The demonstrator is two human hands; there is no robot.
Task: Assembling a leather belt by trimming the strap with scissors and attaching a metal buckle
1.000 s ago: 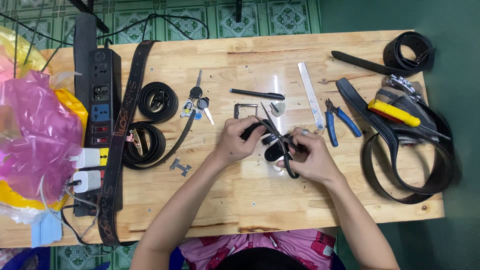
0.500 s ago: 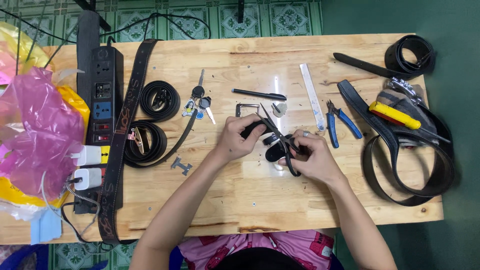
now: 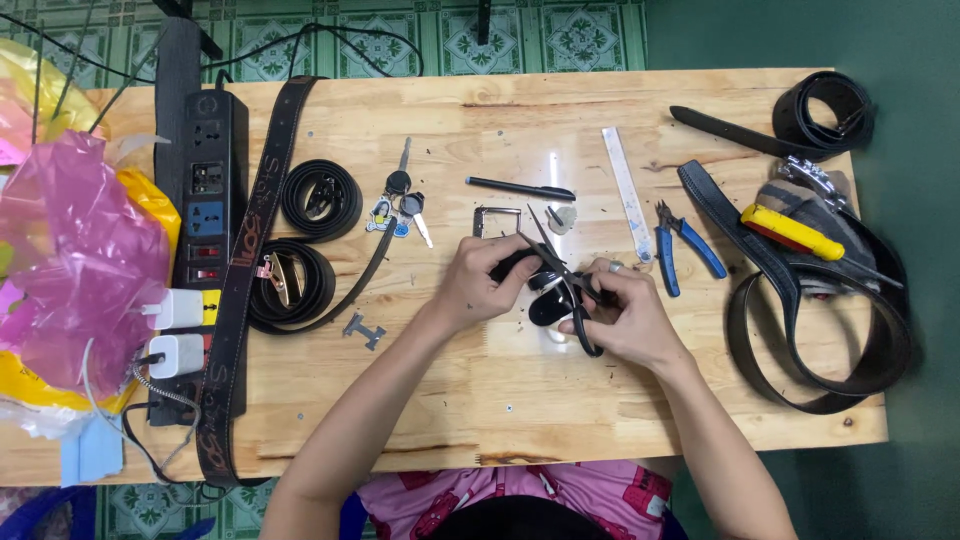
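At mid-table, both hands [image 3: 555, 290] together as before, still clamped on scissors [image 3: 560, 280] and black strap [image 3: 550, 305].

The scene was evenly and brightly lit from overhead, with only short, soft shadows under the hands [image 3: 560, 295] and forearms. A small white glare patch sat on the pale wooden bench [image 3: 520, 400] just above the hands, and a fainter sheen lay right below them. The picture was sharp at the centre, with no motion blur at the fingers. To the far left of the hands, the pink plastic bag [image 3: 70, 260] glowed slightly overexposed.
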